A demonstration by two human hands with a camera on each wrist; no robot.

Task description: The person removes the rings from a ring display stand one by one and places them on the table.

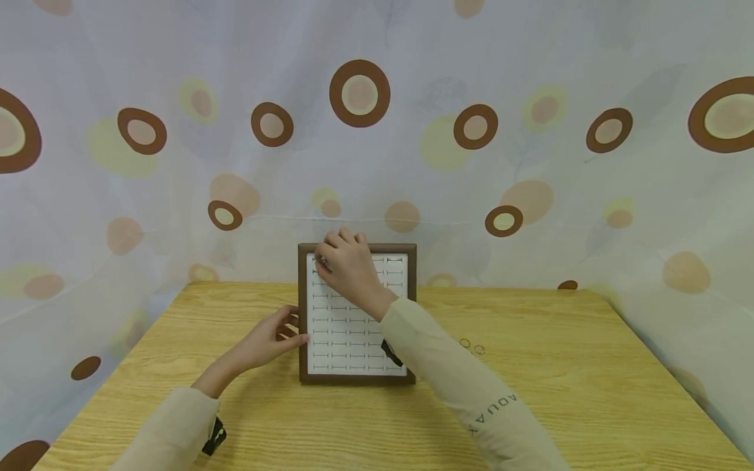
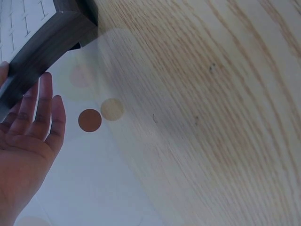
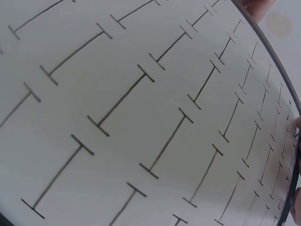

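Observation:
A ring display board (image 1: 359,356) with a brown frame and rows of slits in its white face stands upright on the table. My left hand (image 1: 268,337) holds its left edge, thumb on the front and fingers behind; the left wrist view shows this hand (image 2: 30,136) under the dark frame (image 2: 49,40). Across the board, my right hand (image 1: 350,265) pinches a small shiny ring (image 1: 323,260) at the upper-left slits. Its fingertips mostly hide the ring. In the right wrist view the slitted white face (image 3: 127,155) fills most of the picture, with right fingertips (image 3: 297,207) at the right edge.
Two thin rings (image 1: 465,343) lie on the wooden table (image 1: 530,379) to the right of the board, close to my right forearm. A patterned cloth (image 1: 412,170) hangs behind the table and along both sides.

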